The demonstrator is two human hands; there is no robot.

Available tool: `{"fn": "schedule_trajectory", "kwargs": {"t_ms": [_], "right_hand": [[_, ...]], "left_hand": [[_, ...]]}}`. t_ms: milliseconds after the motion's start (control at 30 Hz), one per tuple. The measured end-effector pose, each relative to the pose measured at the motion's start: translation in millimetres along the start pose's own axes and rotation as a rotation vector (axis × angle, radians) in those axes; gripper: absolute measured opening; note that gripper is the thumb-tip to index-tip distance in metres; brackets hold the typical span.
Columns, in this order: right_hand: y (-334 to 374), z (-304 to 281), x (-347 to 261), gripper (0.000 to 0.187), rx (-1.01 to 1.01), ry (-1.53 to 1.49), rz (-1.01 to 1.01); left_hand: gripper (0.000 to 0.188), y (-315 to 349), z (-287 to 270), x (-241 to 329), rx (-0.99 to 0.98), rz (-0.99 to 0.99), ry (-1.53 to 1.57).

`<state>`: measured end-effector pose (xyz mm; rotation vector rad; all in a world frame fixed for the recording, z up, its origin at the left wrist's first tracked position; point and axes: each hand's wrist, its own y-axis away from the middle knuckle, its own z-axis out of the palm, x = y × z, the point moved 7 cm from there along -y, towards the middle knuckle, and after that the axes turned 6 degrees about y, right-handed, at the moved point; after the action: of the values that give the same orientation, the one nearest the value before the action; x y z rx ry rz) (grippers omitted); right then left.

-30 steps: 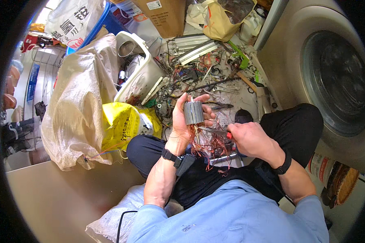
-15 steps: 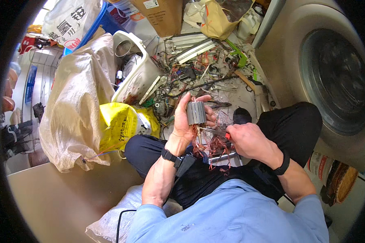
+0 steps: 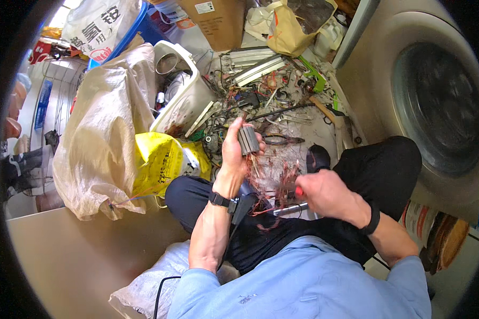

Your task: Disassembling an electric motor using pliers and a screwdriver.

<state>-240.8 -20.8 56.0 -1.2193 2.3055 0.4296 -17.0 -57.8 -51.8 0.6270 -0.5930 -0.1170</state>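
To the right of the yellow bag (image 3: 153, 167), the left hand (image 3: 233, 151) grasps the slotted metal core (image 3: 248, 140), while farther right of it the right hand (image 3: 327, 192) grips a red-handled tool (image 3: 299, 191); snagging this tool on the reddish wires (image 3: 257, 169) could twist the core loose.

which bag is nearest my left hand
The bright yellow bag, by your left knee; the beige sack and other bags lie farther from your left hand.
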Motion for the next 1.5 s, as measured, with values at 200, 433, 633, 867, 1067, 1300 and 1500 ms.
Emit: {"fn": "schedule_trajectory", "kwargs": {"t_ms": [200,433,633,867,1067,1300,1500], "right_hand": [[2,-13,2,0.01,0.065,-0.042,0.038],[-8,-6,22,0.016,-0.069,0.12,0.16],[-13,-3,22,0.012,-0.058,0.153,0.124],[-13,0,21,0.009,-0.092,0.222,0.115],[0,15,17,0.013,-0.11,0.031,0.111],[10,3,7,0.016,-0.038,-0.141,0.117],[3,2,23,0.01,-0.062,-0.071,0.15]], "left_hand": [[0.048,0,-16,25,0.079,0.065,0.091],[0.052,17,16,3,-0.048,-0.051,-0.011],[0.052,22,29,-17,-0.152,-0.199,0.038],[0.048,23,25,-31,-0.09,-0.22,-0.047],[0.041,5,4,-18,-0.024,-0.003,-0.269],[0.043,-10,-36,26,0.107,0.11,-0.128],[0.05,0,-10,1,0.016,-0.011,-0.043]]}}
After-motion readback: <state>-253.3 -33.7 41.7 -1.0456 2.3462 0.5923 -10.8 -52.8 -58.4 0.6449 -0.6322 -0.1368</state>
